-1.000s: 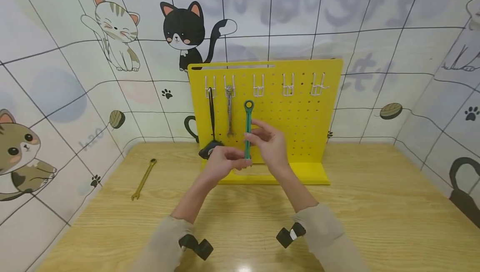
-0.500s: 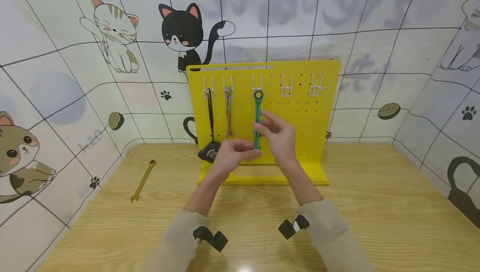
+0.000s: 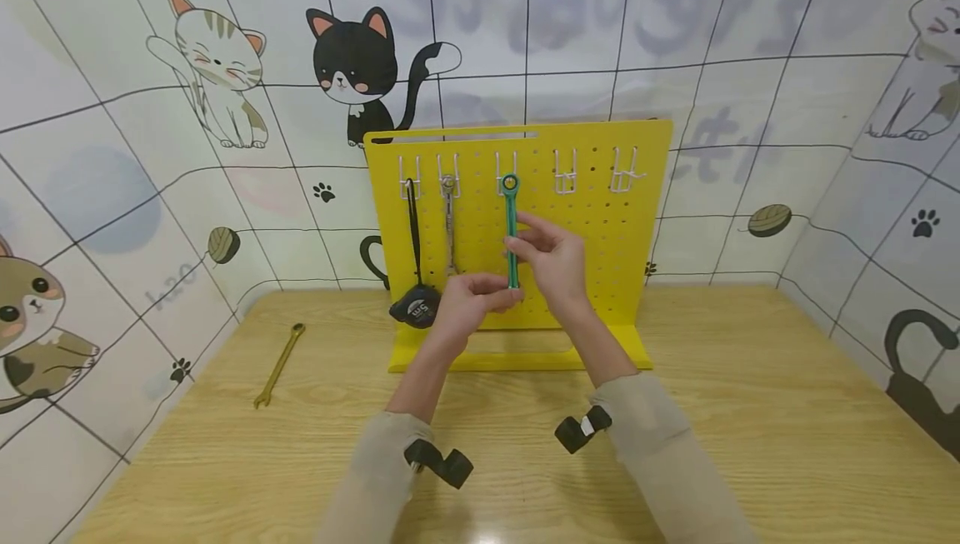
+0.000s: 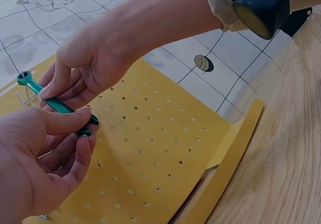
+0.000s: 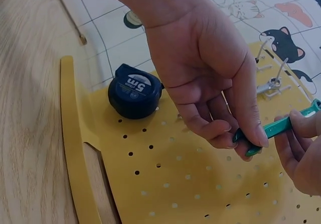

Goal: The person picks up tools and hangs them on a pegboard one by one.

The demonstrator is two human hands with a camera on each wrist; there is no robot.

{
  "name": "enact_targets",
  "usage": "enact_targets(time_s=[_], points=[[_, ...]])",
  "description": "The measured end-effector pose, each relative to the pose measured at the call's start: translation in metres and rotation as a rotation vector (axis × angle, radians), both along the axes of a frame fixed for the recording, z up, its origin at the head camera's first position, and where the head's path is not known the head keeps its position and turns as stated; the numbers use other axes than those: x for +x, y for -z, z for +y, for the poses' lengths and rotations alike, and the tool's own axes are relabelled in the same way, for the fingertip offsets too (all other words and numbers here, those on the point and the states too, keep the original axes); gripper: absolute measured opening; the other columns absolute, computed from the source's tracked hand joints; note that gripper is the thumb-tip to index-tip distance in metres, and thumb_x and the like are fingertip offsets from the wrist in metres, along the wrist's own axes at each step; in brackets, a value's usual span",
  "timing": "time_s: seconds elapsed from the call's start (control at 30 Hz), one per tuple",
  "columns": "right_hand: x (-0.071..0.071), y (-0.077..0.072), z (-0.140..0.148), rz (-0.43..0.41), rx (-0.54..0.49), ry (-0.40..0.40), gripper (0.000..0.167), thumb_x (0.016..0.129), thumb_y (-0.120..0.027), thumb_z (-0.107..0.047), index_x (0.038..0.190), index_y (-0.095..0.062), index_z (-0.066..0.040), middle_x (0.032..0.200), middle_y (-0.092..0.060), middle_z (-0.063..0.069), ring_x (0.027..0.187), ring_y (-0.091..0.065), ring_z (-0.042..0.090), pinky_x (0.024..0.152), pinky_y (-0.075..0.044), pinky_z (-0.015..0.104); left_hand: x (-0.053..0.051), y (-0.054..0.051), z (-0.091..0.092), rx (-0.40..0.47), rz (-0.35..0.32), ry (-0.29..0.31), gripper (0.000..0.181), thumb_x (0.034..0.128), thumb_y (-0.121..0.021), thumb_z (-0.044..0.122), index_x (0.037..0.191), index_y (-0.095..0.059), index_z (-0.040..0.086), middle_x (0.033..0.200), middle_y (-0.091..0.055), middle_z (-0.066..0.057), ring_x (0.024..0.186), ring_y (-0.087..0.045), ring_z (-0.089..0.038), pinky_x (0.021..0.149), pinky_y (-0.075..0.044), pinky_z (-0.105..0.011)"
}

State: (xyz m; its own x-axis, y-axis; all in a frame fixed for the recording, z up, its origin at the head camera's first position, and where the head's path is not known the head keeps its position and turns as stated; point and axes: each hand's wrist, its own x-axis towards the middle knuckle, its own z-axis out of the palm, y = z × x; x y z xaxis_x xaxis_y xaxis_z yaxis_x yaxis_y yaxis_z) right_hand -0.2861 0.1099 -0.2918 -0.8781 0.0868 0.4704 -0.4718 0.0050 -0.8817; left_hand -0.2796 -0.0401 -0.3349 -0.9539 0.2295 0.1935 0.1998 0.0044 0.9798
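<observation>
Right hand (image 3: 557, 262), green wrench (image 3: 512, 217) between fingertips

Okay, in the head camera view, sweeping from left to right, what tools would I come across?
Gold wrench → tape measure → silver wrench → green wrench.

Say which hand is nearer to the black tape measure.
Left. In the head view, the left hand is just right of the tape measure, pinching the lower end of the green wrench; the right hand is farther right and higher, holding its shaft.
</observation>
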Motion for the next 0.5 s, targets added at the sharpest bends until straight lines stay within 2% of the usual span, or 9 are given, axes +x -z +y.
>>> enact_targets(time_s=[0.17,0.2,0.27,0.4,0.43,0.5], points=[[-0.007,0.003,0.001,-0.038,-0.015,-0.008,0.034,0.091,-0.075,-0.006,0.125,-0.071,-0.005,0.086,-0.071,0.005,0.074,-0.070,0.015,0.074,-0.060,0.030,-0.002,0.003,0.003,0.025,-0.023,-0.031,0.020,0.0889,-0.079,0.013,0.103,-0.077,-0.002,0.094,-0.076,-0.008,0.086,-0.070,-0.020,0.090,-0.056,-0.047],[-0.009,0.003,0.001,-0.045,-0.014,-0.010,0.034,0.091,-0.075,-0.006,0.125,-0.071,-0.004,0.086,-0.071,0.004,0.074,-0.071,0.015,0.075,-0.060,0.032,0.001,0.000,0.003,0.020,-0.029,-0.041,0.021,0.0893,-0.078,0.012,0.104,-0.076,-0.003,0.095,-0.076,-0.009,0.086,-0.070,-0.021,0.091,-0.055,-0.048],[-0.011,0.003,0.001,-0.059,-0.007,-0.010,0.034,0.091,-0.075,-0.006,0.125,-0.071,-0.004,0.087,-0.072,0.006,0.073,-0.071,0.015,0.076,-0.060,0.034,0.000,0.001,0.004,0.017,-0.037,-0.065,0.021,0.0889,-0.078,0.012,0.105,-0.076,-0.002,0.096,-0.076,-0.009,0.087,-0.070,-0.021,0.092,-0.055,-0.049],[-0.015,0.001,0.001,-0.089,0.025,-0.015,0.034,0.093,-0.074,-0.006,0.126,-0.070,-0.004,0.090,-0.072,0.009,0.074,-0.072,0.016,0.080,-0.060,0.039,-0.004,0.003,0.006,0.029,-0.052,-0.110,0.022,0.0889,-0.078,0.012,0.106,-0.076,-0.002,0.099,-0.075,-0.010,0.089,-0.070,-0.022,0.096,-0.052,-0.052],[-0.016,0.001,0.001,-0.093,0.029,-0.016,0.033,0.093,-0.073,-0.006,0.125,-0.070,-0.004,0.091,-0.072,0.009,0.075,-0.071,0.017,0.080,-0.060,0.039,-0.008,0.008,0.007,0.039,-0.050,-0.121,0.022,0.0883,-0.079,0.013,0.105,-0.076,-0.001,0.098,-0.075,-0.009,0.089,-0.069,-0.022,0.095,-0.052,-0.052],[-0.018,0.001,0.001,-0.094,0.036,-0.017,0.032,0.093,-0.073,-0.005,0.125,-0.069,-0.003,0.091,-0.072,0.009,0.076,-0.071,0.018,0.082,-0.059,0.041,-0.011,0.010,0.008,0.049,-0.046,-0.141,0.021,0.0882,-0.079,0.013,0.104,-0.076,-0.001,0.098,-0.075,-0.009,0.089,-0.069,-0.021,0.094,-0.053,-0.049]])
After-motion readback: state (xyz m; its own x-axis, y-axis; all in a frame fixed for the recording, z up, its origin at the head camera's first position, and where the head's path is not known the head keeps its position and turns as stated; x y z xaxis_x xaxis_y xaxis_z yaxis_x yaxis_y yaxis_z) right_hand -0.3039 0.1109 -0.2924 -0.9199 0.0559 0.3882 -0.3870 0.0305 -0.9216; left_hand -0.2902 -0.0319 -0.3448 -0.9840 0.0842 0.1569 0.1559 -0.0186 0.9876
